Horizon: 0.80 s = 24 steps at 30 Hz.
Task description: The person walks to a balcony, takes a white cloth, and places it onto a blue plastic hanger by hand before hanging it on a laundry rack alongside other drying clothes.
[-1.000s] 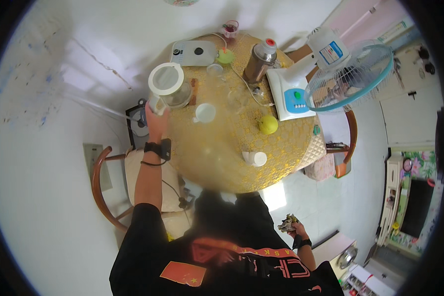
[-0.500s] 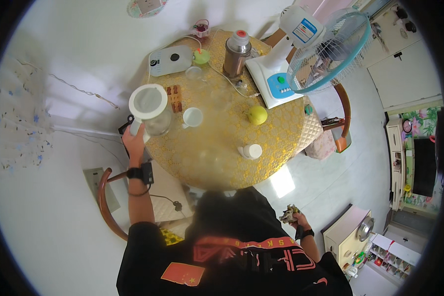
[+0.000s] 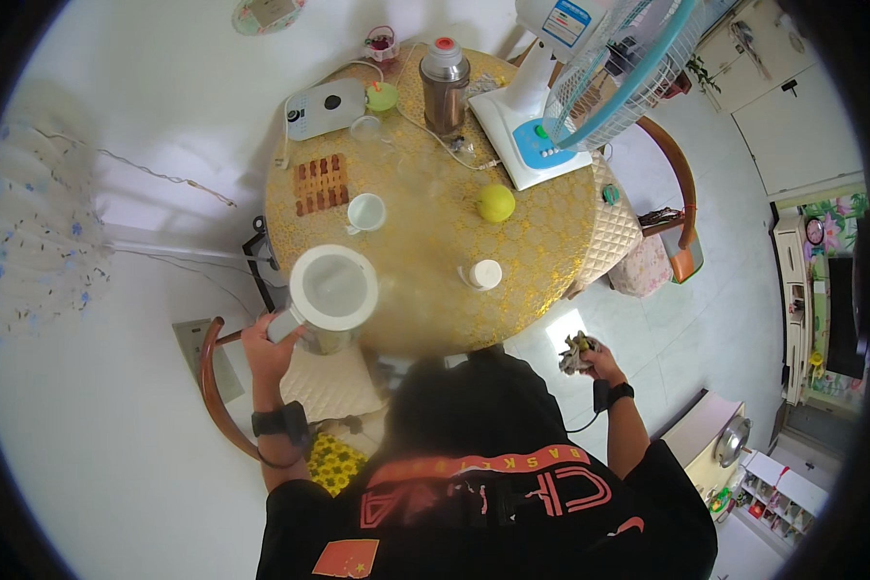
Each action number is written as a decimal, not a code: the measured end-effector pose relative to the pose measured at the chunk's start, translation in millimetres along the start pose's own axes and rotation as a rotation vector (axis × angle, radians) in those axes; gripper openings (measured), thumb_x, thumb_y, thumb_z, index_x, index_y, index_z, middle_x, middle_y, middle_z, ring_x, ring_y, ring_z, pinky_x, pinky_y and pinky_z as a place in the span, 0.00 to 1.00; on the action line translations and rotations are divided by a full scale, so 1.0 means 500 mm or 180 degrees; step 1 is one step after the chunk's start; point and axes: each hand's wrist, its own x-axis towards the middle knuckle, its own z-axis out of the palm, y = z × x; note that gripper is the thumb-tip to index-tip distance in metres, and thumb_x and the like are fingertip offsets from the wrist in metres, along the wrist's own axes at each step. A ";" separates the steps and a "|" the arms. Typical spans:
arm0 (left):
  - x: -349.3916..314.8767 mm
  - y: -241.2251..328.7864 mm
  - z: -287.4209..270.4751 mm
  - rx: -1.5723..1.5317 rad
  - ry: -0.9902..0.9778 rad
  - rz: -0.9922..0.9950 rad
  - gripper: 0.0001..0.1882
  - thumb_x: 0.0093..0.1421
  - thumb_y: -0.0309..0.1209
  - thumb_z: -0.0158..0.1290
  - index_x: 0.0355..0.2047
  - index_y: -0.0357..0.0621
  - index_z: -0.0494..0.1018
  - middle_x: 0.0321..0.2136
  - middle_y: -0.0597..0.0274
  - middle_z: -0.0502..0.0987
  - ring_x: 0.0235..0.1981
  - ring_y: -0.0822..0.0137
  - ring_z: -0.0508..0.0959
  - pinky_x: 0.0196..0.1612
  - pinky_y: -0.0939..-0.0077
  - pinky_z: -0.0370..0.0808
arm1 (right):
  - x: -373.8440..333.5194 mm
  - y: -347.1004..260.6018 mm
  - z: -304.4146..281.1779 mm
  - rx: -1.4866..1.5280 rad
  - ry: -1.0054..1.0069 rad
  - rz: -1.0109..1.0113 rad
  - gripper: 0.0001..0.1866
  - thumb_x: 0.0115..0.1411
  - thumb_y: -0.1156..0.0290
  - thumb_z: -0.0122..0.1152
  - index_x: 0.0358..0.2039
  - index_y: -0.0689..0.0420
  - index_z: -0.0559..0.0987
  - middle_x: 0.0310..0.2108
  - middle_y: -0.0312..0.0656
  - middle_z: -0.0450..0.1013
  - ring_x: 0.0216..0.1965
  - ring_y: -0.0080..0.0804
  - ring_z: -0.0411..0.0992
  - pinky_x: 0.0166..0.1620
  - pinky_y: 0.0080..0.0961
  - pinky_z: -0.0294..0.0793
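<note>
My left hand (image 3: 269,350) grips the handle of a clear jug (image 3: 334,290) with a white rim, held over the table's near left edge. Out past the table's near right side, my right hand (image 3: 604,362) is closed round a crumpled greyish cloth (image 3: 577,354). Beyond the jug stand a white mug (image 3: 365,213) and a slatted wooden trivet (image 3: 321,184), the trivet now fully uncovered. Farther right on the table is a second white cup (image 3: 485,275), and behind it a yellow-green fruit (image 3: 496,203).
A gold-patterned cloth covers the round table (image 3: 435,319). At its back are a white hot plate (image 3: 326,108), a steel thermos (image 3: 445,92) and a white-and-blue fan (image 3: 541,145) with trailing cords. Wooden chairs stand left (image 3: 210,387) and right (image 3: 684,184).
My left hand has brought the jug nearer to me and to the right, off the trivet's line of sight. My right hand has risen slightly forward with the cloth. The view has shifted a little.
</note>
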 end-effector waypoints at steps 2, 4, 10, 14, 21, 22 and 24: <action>-0.023 0.017 0.014 0.0035 -0.0075 0.0023 0.15 0.43 0.35 0.67 0.25 0.37 0.76 0.15 0.59 0.73 0.17 0.69 0.71 0.23 0.75 0.66 | -0.001 -0.074 0.059 -0.0086 0.0102 -0.0403 0.31 0.45 0.77 0.54 0.54 0.60 0.66 0.38 0.42 0.74 0.34 0.32 0.76 0.30 0.26 0.77; -0.030 0.042 0.029 0.0049 -0.0195 0.0098 0.14 0.43 0.35 0.67 0.25 0.38 0.77 0.16 0.58 0.73 0.17 0.67 0.71 0.24 0.75 0.66 | 0.030 -0.097 0.049 -0.0472 0.0156 -0.0800 0.31 0.45 0.76 0.56 0.54 0.61 0.67 0.35 0.38 0.74 0.31 0.25 0.73 0.28 0.21 0.74; -0.038 0.108 0.036 0.0966 -0.0301 0.0453 0.18 0.41 0.41 0.66 0.26 0.41 0.77 0.19 0.50 0.74 0.22 0.52 0.74 0.25 0.66 0.68 | 0.165 -0.160 0.105 -0.2522 0.1010 -0.2359 0.35 0.39 0.74 0.63 0.53 0.62 0.67 0.35 0.44 0.74 0.36 0.39 0.73 0.42 0.29 0.73; -0.030 0.122 0.045 0.1201 -0.0483 0.0222 0.19 0.41 0.44 0.66 0.28 0.43 0.78 0.20 0.50 0.75 0.24 0.51 0.75 0.28 0.63 0.69 | 0.221 -0.168 0.199 -0.3366 0.1528 -0.2173 0.39 0.38 0.69 0.66 0.55 0.54 0.66 0.45 0.54 0.68 0.45 0.51 0.69 0.49 0.39 0.70; -0.022 0.123 0.076 0.1608 -0.0567 0.0415 0.23 0.41 0.48 0.65 0.30 0.43 0.78 0.20 0.52 0.77 0.24 0.49 0.75 0.31 0.60 0.68 | 0.250 -0.142 0.212 -0.4490 0.1159 -0.2496 0.34 0.38 0.69 0.69 0.50 0.51 0.70 0.47 0.49 0.65 0.46 0.53 0.67 0.49 0.39 0.71; -0.022 0.121 0.080 0.1724 -0.0594 0.0401 0.23 0.40 0.48 0.65 0.30 0.43 0.78 0.20 0.52 0.77 0.24 0.48 0.74 0.31 0.60 0.69 | 0.252 -0.150 0.198 -0.4446 0.1011 -0.2419 0.34 0.37 0.69 0.69 0.50 0.51 0.71 0.47 0.48 0.65 0.46 0.53 0.67 0.49 0.39 0.71; -0.024 0.111 0.078 0.1801 -0.0571 0.0583 0.23 0.41 0.48 0.65 0.30 0.43 0.78 0.21 0.51 0.77 0.24 0.48 0.74 0.31 0.59 0.69 | 0.259 -0.175 0.186 -0.4200 0.1101 -0.2317 0.33 0.36 0.70 0.69 0.48 0.50 0.72 0.47 0.47 0.66 0.46 0.53 0.67 0.48 0.39 0.71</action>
